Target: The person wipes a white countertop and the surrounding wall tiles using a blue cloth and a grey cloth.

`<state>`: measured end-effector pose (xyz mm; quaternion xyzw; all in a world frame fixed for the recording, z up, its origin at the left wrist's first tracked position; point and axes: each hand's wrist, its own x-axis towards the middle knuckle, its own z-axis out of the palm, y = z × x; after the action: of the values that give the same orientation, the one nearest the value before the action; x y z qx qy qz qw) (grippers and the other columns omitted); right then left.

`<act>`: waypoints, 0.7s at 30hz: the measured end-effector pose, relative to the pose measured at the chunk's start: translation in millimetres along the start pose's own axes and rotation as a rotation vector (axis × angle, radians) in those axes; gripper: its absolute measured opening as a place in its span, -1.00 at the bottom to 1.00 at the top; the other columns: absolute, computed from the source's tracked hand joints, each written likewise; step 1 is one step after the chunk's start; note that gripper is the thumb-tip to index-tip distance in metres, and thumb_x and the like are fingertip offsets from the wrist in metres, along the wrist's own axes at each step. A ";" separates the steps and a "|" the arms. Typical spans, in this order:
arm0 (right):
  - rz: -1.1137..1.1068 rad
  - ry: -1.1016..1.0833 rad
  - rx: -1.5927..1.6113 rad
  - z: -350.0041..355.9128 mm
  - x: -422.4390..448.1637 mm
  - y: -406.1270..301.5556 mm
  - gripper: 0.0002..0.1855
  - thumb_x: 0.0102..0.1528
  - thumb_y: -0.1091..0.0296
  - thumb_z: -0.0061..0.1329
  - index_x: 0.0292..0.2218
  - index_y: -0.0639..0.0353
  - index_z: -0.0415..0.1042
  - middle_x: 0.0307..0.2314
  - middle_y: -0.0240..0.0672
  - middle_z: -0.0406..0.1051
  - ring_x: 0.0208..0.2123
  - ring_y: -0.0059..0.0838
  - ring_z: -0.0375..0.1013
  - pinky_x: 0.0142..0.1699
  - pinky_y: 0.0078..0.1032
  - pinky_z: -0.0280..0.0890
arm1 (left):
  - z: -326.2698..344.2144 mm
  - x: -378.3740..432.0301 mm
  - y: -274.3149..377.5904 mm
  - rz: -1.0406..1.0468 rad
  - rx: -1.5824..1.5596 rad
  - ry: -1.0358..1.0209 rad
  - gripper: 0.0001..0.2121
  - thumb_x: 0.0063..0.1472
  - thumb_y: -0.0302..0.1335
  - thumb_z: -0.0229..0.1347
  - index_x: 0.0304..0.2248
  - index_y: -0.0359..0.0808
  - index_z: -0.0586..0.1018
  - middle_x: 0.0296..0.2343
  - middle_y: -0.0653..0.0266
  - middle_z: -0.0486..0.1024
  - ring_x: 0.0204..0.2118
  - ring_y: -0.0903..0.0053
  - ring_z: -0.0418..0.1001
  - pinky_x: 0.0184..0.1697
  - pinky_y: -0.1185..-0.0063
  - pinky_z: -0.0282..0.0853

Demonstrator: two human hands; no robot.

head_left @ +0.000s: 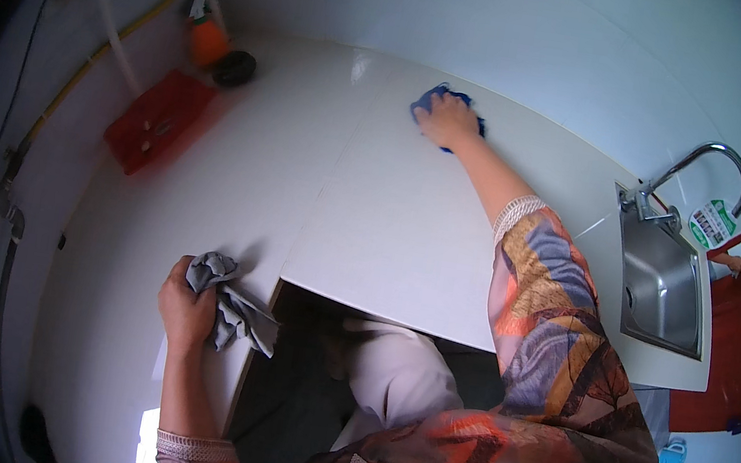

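My right hand [448, 121] presses a dark blue cloth [435, 93] onto the white countertop [374, 204], near its back edge by the wall. The fingers are spread over the cloth, and its edges stick out around them. At the lower left, my left hand [187, 311] grips a crumpled grey cloth [237, 319] over the left arm of the counter. One end of that cloth hangs loose to the right, by the counter's inner edge.
A red tray [162, 120] with small things in it, an orange spray bottle [208, 42] and a black round object [234, 69] stand at the upper left. On the right are a steel sink [664, 287] and a curved faucet [716, 149]. Another person's hand [735, 264] shows beyond the sink.
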<state>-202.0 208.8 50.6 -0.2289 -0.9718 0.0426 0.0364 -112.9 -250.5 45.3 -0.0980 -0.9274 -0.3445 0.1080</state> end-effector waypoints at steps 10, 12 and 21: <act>-0.219 0.042 0.017 15.3 46.4 -37.1 -0.42 0.19 -0.05 -0.39 0.13 0.08 0.15 0.15 -0.27 0.06 0.20 -0.21 -0.02 0.23 -0.13 -0.09 | 1.9 -0.9 -2.5 0.040 -0.066 -0.017 -0.82 -0.07 -0.60 -0.01 -0.38 -0.38 0.49 -0.53 0.06 0.50 -0.44 0.22 0.49 -0.29 0.48 0.36; -0.209 0.018 0.008 12.9 69.5 -41.1 -0.42 0.19 -0.05 -0.40 0.13 0.08 0.16 0.15 -0.28 0.07 0.20 -0.20 -0.02 0.23 -0.11 -0.11 | 0.6 0.1 1.1 -0.021 -0.167 -0.027 -0.84 -0.04 -0.63 -0.02 -0.40 -0.40 0.49 -0.55 0.11 0.50 -0.46 0.40 0.47 -0.30 0.54 0.35; -0.055 0.006 0.092 7.2 76.0 18.8 -0.38 0.15 -0.14 -0.40 0.14 -0.03 0.16 0.14 -0.33 0.11 0.19 -0.28 0.03 0.23 0.03 -0.18 | 5.7 -1.8 -21.3 -0.138 -0.333 -0.014 -0.86 0.03 -0.65 -0.04 -0.39 -0.41 0.52 -0.51 0.30 0.53 -0.42 0.65 0.42 -0.27 0.64 0.34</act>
<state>-262.2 259.1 45.5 -0.2003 -0.9747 0.0857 0.0509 -117.4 -262.7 27.4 -0.0531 -0.8629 -0.4991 0.0600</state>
